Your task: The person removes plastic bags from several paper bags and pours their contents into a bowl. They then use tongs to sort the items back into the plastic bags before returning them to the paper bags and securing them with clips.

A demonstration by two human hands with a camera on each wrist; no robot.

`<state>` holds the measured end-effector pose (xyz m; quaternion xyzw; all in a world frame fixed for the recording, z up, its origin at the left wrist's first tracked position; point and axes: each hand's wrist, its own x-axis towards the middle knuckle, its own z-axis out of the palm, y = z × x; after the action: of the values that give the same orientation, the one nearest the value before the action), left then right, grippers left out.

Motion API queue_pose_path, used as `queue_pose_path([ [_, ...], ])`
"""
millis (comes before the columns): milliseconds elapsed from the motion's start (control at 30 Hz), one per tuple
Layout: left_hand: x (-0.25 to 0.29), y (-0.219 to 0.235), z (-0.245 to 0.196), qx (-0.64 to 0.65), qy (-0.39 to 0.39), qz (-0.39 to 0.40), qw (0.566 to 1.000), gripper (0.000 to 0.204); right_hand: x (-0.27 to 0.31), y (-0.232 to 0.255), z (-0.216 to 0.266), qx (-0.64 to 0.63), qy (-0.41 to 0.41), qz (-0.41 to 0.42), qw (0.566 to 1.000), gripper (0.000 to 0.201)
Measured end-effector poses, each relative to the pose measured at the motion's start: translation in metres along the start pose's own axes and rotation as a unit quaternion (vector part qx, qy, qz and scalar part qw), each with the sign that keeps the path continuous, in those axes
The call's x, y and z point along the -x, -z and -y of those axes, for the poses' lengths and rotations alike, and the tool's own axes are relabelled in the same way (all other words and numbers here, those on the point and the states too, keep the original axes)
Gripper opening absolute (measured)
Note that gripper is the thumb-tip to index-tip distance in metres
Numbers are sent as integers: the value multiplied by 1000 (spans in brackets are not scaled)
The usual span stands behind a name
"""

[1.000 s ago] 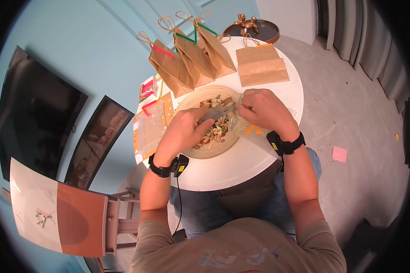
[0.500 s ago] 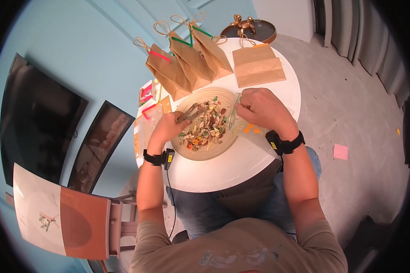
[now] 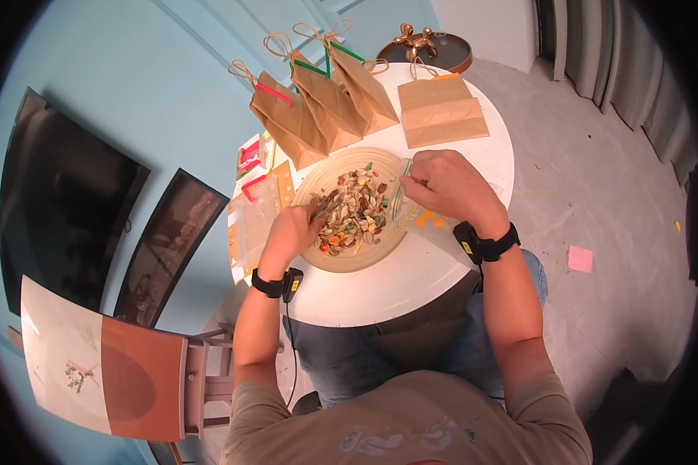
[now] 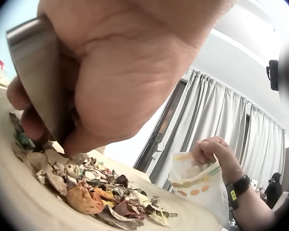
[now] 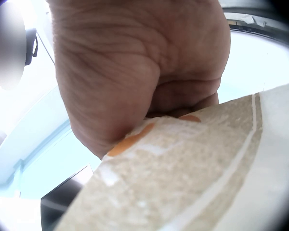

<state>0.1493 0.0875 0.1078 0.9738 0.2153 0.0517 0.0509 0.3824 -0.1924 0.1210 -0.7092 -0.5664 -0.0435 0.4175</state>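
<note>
My left hand grips a pair of metal tongs at the left side of a round, pale woven-looking dish. Their tips reach down into a heap of dried petals and leaves, partly hidden by my fingers. The mix shows brown, cream, orange and green pieces. At the dish's right edge my right hand pinches the upper edge of a clear zip bag printed with orange spots. The bag stands upright with its mouth towards the dish. In the right wrist view its speckled side fills the lower part.
Three brown paper bags with coloured strips stand behind the dish on the round white table. Another paper bag lies flat at the back right. To the left are printed pouches. A chair stands at the lower left.
My left hand and the tongs have moved from beside the bag's mouth back to the dish's left side, then down into the heap. My right hand stays at the bag.
</note>
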Motion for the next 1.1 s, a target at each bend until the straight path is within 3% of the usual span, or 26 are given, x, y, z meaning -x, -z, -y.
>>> queue_pose_path([
  [233,5,-5,9,48,-7,-37,998,23,0,-1,-1,2,-2,1,1000,37],
  [433,9,8,8,80,37,-28,996,22,0,-1,1,-3,-6,4,1000,36],
  [667,12,21,0,119,34,-32,992,23,-1,-2,1,-2,-11,10,1000,36],
  [833,20,48,-47,123,-9,-33,992,23,-2,-5,3,-5,-5,7,1000,36],
  [933,21,46,-78,219,-49,-38,974,24,-3,-6,5,-6,-2,10,1000,36],
  [1033,20,54,-105,216,-79,19,973,25,-2,-6,4,-5,-8,7,1000,36],
  [1100,17,52,-103,262,-36,36,964,27,-2,-4,2,-5,-9,3,1000,36],
])
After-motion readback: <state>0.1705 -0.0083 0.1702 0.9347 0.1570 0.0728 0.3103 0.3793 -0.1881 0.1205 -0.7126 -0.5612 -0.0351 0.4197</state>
